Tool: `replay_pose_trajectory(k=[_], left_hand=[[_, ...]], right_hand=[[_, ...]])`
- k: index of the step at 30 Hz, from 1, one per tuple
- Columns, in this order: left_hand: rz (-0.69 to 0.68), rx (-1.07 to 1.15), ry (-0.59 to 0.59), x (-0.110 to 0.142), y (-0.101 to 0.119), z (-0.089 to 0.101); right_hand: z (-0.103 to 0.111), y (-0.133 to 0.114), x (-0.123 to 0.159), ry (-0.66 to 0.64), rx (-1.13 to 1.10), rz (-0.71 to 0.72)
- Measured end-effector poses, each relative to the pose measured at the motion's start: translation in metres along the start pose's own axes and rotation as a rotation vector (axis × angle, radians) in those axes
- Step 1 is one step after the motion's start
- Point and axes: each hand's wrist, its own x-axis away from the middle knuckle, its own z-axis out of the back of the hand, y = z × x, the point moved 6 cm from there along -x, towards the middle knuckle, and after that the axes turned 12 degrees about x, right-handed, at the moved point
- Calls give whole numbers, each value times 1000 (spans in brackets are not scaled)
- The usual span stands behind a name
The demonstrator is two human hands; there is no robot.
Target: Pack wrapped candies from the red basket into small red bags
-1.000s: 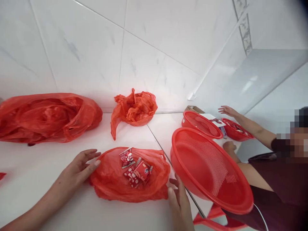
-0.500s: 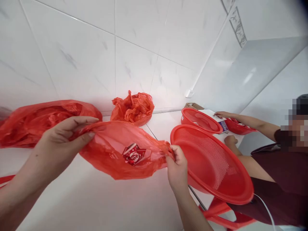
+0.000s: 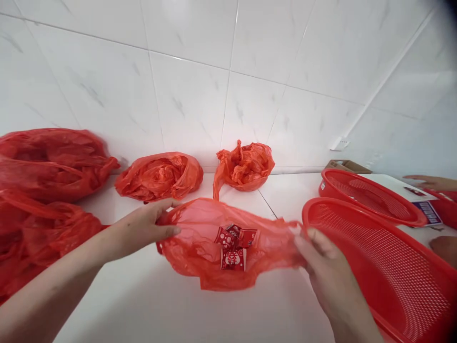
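I hold a thin red plastic bag (image 3: pixel 200 252) stretched between both hands just above the white table. My left hand (image 3: pixel 144 228) pinches its left edge. My right hand (image 3: pixel 323 267) grips its right edge, close to the rim of a large red mesh basket (image 3: pixel 389 271). Inside the bag lie a few small red-and-white wrapped packets (image 3: pixel 233 243).
Several crumpled red bags lie along the tiled wall: a big one (image 3: pixel 50 159) at far left, one (image 3: pixel 160 175) in the middle, one (image 3: pixel 246 166) at centre back. A second red basket (image 3: pixel 371 195), a cardboard box (image 3: pixel 348 166) and another person's hand (image 3: pixel 430 182) are at right.
My hands went from resting beside the bag to gripping its two edges and lifting it off the table. The view swung left, bringing more red bags into sight and the other person mostly out.
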Motion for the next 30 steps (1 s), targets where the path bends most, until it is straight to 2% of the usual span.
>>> replay_pose_trajectory(k=[2, 5, 8, 10, 12, 13, 17, 21, 26, 30], left_hand=[[5, -11, -148, -6, 8, -8], [-40, 102, -121, -13, 14, -5], [-37, 252, -190, -12, 10, -9], [-31, 285, -236, -10, 4, -11], [-30, 244, -227, -11, -2, -11], [-30, 206, -210, -12, -6, -10], [-33, 72, -146, -18, -18, -6], [-52, -15, -61, -19, -20, 2], [-58, 31, -98, -14, -17, 6], [-103, -78, -47, -2, -19, 11]], right_hand=[[-11, -37, -16, -13, -139, 71], [-24, -95, -27, -40, -269, 283], [-26, -124, -26, -63, -214, 385], [-15, -127, -25, 48, -187, 388], [3, -126, -23, 226, -241, 424], [9, -124, -23, 274, -274, 433], [13, -120, -26, 195, -306, 373], [15, -116, -25, 241, -320, 412], [5, -88, -25, 244, -309, 278], [1, -73, -20, 238, -359, 276]])
